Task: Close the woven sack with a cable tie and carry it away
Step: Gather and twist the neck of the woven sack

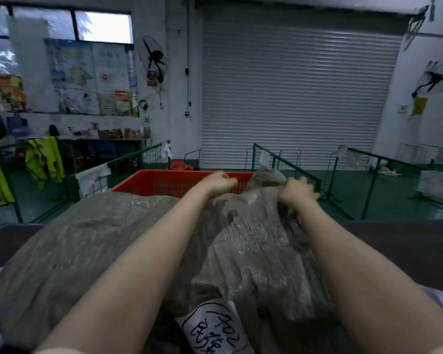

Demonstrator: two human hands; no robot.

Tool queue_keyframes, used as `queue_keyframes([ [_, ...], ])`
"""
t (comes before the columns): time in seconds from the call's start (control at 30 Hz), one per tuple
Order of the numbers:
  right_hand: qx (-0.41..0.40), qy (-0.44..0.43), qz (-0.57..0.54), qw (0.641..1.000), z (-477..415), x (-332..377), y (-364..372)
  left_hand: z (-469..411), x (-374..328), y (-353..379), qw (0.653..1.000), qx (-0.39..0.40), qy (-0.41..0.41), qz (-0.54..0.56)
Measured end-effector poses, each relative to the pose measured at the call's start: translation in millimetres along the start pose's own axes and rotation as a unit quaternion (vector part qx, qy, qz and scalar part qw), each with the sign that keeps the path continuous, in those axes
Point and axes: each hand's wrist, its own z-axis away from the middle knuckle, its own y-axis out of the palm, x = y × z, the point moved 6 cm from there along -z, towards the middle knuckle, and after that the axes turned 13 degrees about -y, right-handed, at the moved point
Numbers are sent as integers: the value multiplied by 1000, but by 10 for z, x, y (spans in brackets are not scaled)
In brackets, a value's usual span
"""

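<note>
A big grey-green woven sack (92, 241) lies full and bulging in front of me, its gathered neck (266, 178) bunched up at the far end. A white handwritten label (215, 328) is stuck on its near side. My left hand (219, 183) is closed at the sack's far edge, left of the neck; what it pinches is too small to tell. My right hand (296, 191) grips the bunched fabric just right of the neck and is blurred. No cable tie shows.
A red plastic crate (164, 181) stands right behind the sack. Green wire pens (292, 162) line the green floor beyond. A closed roller shutter (292, 93) fills the back wall. Yellow vests (45, 159) hang at left.
</note>
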Motion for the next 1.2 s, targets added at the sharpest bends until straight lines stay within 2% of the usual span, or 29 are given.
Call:
queue_keyframes([
  [0.1,59,57,-167,983,133,-157,159,80,144,374,973,95,-34,-207],
  [0.17,75,64,-251,963,195,-185,183,161,175,501,963,123,-35,-236],
  [0.3,59,67,-437,895,304,-68,2,183,54,429,971,91,-6,-223],
  [0.37,108,38,-485,867,338,77,-90,205,20,414,979,94,-15,-181],
  [0.4,125,21,-484,866,334,131,-137,235,-8,393,985,85,-25,-148],
  [0.47,103,-3,-490,865,277,190,-242,267,-45,357,994,66,-45,-76],
  [0.57,66,-47,-556,827,241,316,-429,340,-126,367,991,106,-50,64],
  [0.63,74,-67,-586,804,270,408,-535,463,-260,408,961,199,-22,188],
  [0.7,89,-84,-618,777,324,496,-617,600,-378,398,933,256,-7,253],
  [0.8,97,-104,-675,724,370,589,-679,668,-543,325,896,295,-6,332],
  [0.83,92,-110,-683,716,381,603,-698,672,-586,304,883,307,-10,355],
  [0.9,76,-110,-698,704,367,584,-746,589,-627,218,876,280,-22,391],
  [0.97,44,-92,-695,711,312,500,-788,518,-620,40,871,198,-37,448],
  [1.0,25,-78,-676,732,265,434,-798,472,-598,-68,865,139,-39,480],
  [1.07,-3,-57,-584,809,210,295,-816,372,-564,-296,855,15,-23,519],
  [1.13,22,-54,-488,871,221,209,-797,340,-599,-471,857,-61,12,512],
  [1.2,96,-81,-459,879,283,247,-748,402,-732,-577,855,-80,54,509],
])
